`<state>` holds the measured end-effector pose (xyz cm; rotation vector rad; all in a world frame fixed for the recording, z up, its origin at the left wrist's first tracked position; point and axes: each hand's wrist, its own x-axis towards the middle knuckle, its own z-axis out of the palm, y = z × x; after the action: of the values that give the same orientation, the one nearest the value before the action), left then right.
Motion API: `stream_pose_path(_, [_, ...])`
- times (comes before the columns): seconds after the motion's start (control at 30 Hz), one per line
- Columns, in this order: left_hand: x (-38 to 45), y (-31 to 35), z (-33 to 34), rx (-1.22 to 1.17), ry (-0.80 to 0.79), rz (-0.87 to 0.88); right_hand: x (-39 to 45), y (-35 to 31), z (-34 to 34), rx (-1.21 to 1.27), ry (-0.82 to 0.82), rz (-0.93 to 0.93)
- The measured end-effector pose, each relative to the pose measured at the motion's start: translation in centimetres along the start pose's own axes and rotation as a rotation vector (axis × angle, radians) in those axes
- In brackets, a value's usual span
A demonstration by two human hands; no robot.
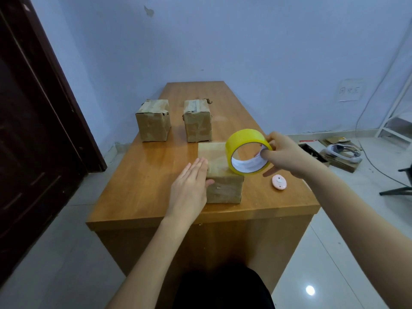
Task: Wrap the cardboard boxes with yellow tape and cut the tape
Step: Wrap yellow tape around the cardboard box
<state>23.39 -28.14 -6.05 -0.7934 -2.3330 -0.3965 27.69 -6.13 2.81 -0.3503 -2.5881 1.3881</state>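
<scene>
Now right hand (287, 156) holds tape roll (247, 150) over box (223, 175)

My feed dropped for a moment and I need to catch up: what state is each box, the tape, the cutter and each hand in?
Near box: on the table, no yellow tape on it.
Far left box: untouched, no yellow tape.
Far right box: untouched, no yellow tape.
Yellow tape roll: held at near box's top.
Pink cutter: lying unused.
Left hand: flat against near box.
Right hand: grips roll.

Left hand (189, 186) flat, fingers straight; right hand (283, 156) curled, pinching.
</scene>
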Motion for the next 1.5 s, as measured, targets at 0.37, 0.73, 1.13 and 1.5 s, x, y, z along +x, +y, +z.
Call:
stream_pose_path(0.37, [-0.1,-0.5,0.1,0.070,-0.020,0.005,-1.2,4.4,-1.4,-0.143,0.144,0.015])
stream_pose_path(0.73, [0.3,-0.4,-0.4,0.018,-0.102,-0.009,-2.2,7.5,1.0,-0.137,0.146,0.043])
stream_pose_path(1.13, [0.4,-0.1,-1.2,0.075,-0.211,0.070,-2.8,7.3,2.6,-0.499,0.095,-0.257])
stream_pose_path(1.5, [0.8,1.3,-0.5,0.105,-0.177,0.124,-3.1,4.3,6.2,-0.847,0.197,-0.588])
